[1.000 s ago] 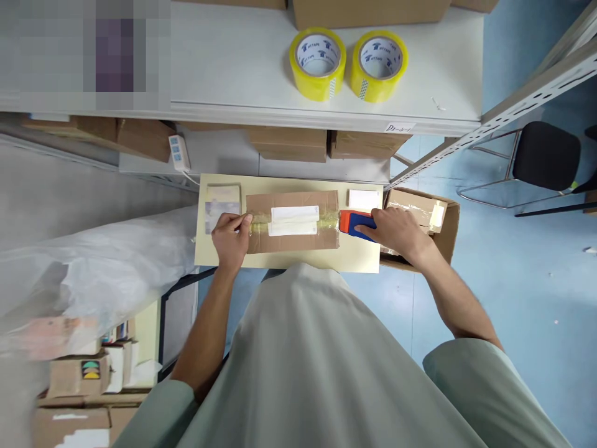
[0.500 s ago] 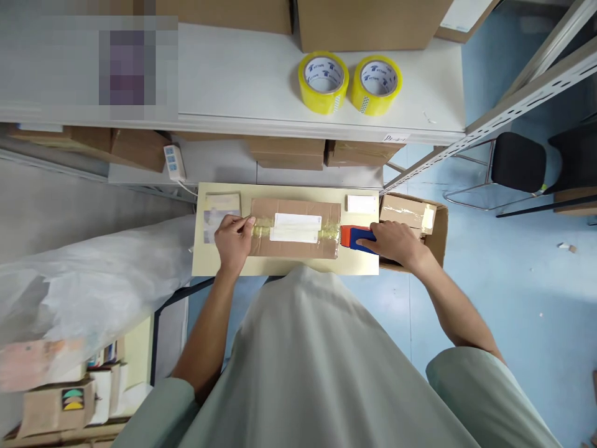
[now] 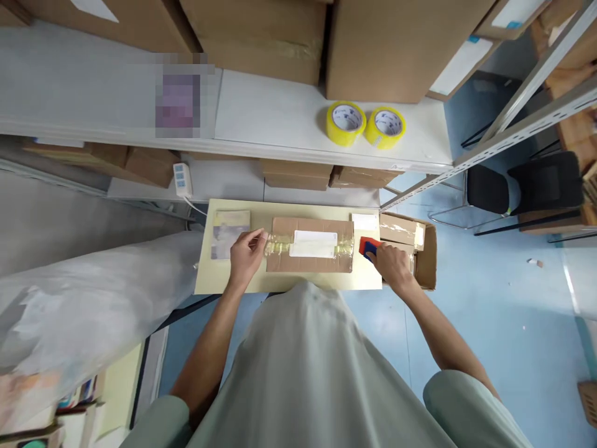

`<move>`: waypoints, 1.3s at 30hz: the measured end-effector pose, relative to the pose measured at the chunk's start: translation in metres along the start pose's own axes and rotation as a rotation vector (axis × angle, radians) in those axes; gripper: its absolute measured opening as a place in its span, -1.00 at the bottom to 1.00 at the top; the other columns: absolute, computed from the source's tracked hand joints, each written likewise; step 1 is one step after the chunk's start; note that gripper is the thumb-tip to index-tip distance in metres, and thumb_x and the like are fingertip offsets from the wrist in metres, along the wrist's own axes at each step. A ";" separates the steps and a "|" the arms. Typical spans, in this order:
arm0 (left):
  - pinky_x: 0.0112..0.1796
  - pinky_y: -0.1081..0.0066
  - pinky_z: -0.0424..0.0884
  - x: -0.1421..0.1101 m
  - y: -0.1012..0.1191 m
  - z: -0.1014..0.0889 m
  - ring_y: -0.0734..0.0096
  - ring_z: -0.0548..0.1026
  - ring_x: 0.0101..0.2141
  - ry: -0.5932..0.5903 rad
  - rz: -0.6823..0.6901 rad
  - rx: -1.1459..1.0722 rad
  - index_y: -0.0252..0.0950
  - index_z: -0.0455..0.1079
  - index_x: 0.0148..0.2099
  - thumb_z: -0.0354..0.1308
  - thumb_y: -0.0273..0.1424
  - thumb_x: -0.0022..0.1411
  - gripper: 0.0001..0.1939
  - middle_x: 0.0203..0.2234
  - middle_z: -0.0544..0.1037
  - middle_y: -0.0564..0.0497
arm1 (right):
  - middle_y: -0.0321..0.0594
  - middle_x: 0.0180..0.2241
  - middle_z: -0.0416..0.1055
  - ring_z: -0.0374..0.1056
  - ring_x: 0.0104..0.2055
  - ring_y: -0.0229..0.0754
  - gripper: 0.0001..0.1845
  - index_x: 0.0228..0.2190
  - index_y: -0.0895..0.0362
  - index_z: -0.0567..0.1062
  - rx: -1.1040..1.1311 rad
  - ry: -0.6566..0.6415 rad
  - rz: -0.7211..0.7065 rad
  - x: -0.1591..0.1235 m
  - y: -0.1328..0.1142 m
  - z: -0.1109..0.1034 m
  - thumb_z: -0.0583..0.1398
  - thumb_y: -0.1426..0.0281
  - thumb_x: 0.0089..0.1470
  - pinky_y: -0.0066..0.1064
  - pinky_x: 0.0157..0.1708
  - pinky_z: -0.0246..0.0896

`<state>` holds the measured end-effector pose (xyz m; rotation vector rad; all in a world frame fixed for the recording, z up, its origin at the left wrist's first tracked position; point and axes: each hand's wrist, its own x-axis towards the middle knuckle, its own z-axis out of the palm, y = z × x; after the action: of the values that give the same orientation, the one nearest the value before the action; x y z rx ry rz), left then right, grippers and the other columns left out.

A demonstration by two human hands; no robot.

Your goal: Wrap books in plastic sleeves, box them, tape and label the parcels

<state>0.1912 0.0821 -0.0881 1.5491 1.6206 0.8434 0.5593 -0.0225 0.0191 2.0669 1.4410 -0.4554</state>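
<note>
A long brown cardboard box (image 3: 310,264) lies on the pale yellow table (image 3: 224,283). Clear tape (image 3: 344,247) runs along its middle and over its right end, and a white label (image 3: 312,244) is on its top. At the box's left edge, my left hand (image 3: 247,256) has thumb and fingers pinched together; whatever lies between the fingertips is too small to make out. My right hand (image 3: 392,266) grips a red and blue tape dispenser (image 3: 369,246), tilted, just off the box's right end.
Two yellow tape rolls (image 3: 346,123) stand on the grey shelf (image 3: 270,99) below large cartons (image 3: 373,50). An open carton (image 3: 426,255) with boxes inside sits right of the table. White labels (image 3: 365,221) and a flat grey packet (image 3: 228,235) lie on the table. Plastic wrap (image 3: 107,292) bulges at left.
The box has slid slightly right on the table, and my left hand has moved right with it. The dispenser has turned and now shows a small gap from the box end. My view has shifted.
</note>
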 end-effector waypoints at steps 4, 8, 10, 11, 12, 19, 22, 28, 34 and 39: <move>-0.10 0.27 0.66 0.014 0.024 -0.016 0.19 0.70 -0.14 -0.001 0.088 -0.105 -0.22 0.68 0.13 0.23 0.08 0.47 -0.47 -0.06 0.73 -0.17 | 0.40 -0.14 0.68 0.70 -0.06 0.32 -0.40 0.08 0.34 0.57 0.039 0.240 0.091 -0.015 0.005 -0.048 -0.01 0.08 0.61 -0.15 -0.20 0.41; -0.04 0.24 0.67 0.035 0.072 -0.024 0.18 0.71 -0.08 -0.046 0.284 -0.202 -0.20 0.67 0.17 0.21 -0.01 0.55 -0.55 -0.04 0.73 -0.14 | 0.35 -0.06 0.69 0.68 -0.02 0.35 -0.41 0.26 0.33 0.41 0.138 0.356 0.005 -0.024 -0.024 -0.112 -0.03 0.10 0.61 -0.12 -0.12 0.40; -0.01 0.23 0.68 0.048 0.098 -0.027 0.18 0.71 -0.07 -0.089 0.380 -0.219 -0.19 0.66 0.19 0.20 -0.06 0.58 -0.59 -0.04 0.72 -0.13 | 0.33 0.04 0.68 0.65 0.05 0.36 -0.45 0.32 0.31 0.33 0.188 0.396 -0.086 -0.020 -0.049 -0.141 0.00 0.16 0.58 -0.10 -0.05 0.40; -0.01 0.23 0.68 0.055 0.110 -0.029 0.19 0.71 -0.07 -0.107 0.422 -0.224 -0.19 0.66 0.20 0.20 -0.08 0.59 -0.61 -0.04 0.72 -0.13 | 0.32 0.08 0.67 0.64 0.08 0.37 -0.46 0.33 0.30 0.31 0.207 0.416 -0.133 -0.016 -0.063 -0.155 0.02 0.18 0.56 -0.09 -0.01 0.40; -0.01 0.23 0.68 0.062 0.121 -0.031 0.20 0.71 -0.07 -0.119 0.461 -0.228 -0.19 0.66 0.21 0.20 -0.11 0.60 -0.63 -0.03 0.72 -0.13 | 0.33 0.11 0.66 0.62 0.11 0.37 -0.46 0.34 0.30 0.29 0.221 0.439 -0.178 -0.010 -0.077 -0.167 0.03 0.21 0.55 -0.08 0.03 0.40; 0.01 0.23 0.69 0.086 0.162 -0.057 0.22 0.71 -0.04 -0.091 0.617 -0.266 -0.20 0.65 0.20 0.20 -0.25 0.60 -0.71 0.02 0.71 -0.15 | 0.43 0.19 0.61 0.54 0.27 0.29 -0.45 0.37 0.49 0.29 0.198 0.606 -0.486 0.059 -0.168 -0.223 0.00 0.42 0.53 -0.06 0.40 0.14; 0.01 0.26 0.69 0.082 0.161 -0.068 0.25 0.71 -0.04 -0.063 0.632 -0.276 -0.21 0.63 0.20 0.20 -0.26 0.59 -0.70 0.02 0.71 -0.13 | 0.44 0.20 0.60 0.49 0.33 0.27 -0.49 0.34 0.50 0.35 0.196 0.637 -0.465 0.090 -0.195 -0.232 0.02 0.51 0.51 -0.02 0.45 0.08; 0.00 0.27 0.70 0.077 0.133 -0.081 0.25 0.73 -0.05 -0.045 0.556 -0.233 -0.20 0.64 0.18 0.18 -0.25 0.58 -0.70 0.02 0.73 -0.12 | 0.45 0.26 0.55 0.43 0.38 0.26 -0.49 0.35 0.49 0.40 0.322 0.698 -0.456 0.127 -0.220 -0.231 0.07 0.57 0.47 0.08 0.49 0.09; 0.16 0.10 0.68 0.054 0.052 -0.067 0.10 0.76 0.03 -0.144 0.269 -0.151 -0.19 0.61 0.22 0.24 -0.08 0.50 -0.58 0.09 0.75 -0.18 | 0.31 0.45 0.38 0.31 0.49 0.23 -0.45 0.42 0.31 0.38 0.540 0.939 -0.486 0.105 -0.174 -0.163 0.09 0.30 0.58 0.11 0.52 0.17; 0.18 0.03 0.69 0.007 -0.006 -0.038 -0.09 0.75 0.13 -0.382 -0.047 -0.162 -0.25 0.62 0.14 0.29 0.17 0.38 -0.38 0.15 0.75 -0.28 | 0.28 0.43 0.42 0.37 0.48 0.27 -0.28 0.45 0.21 0.37 0.731 0.851 -0.334 0.055 -0.104 -0.030 0.04 -0.04 0.59 0.20 0.46 0.30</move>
<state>0.1557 0.0893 -0.0738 1.4482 1.2760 0.5925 0.4813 0.0634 -0.0155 2.7880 2.4071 -0.2409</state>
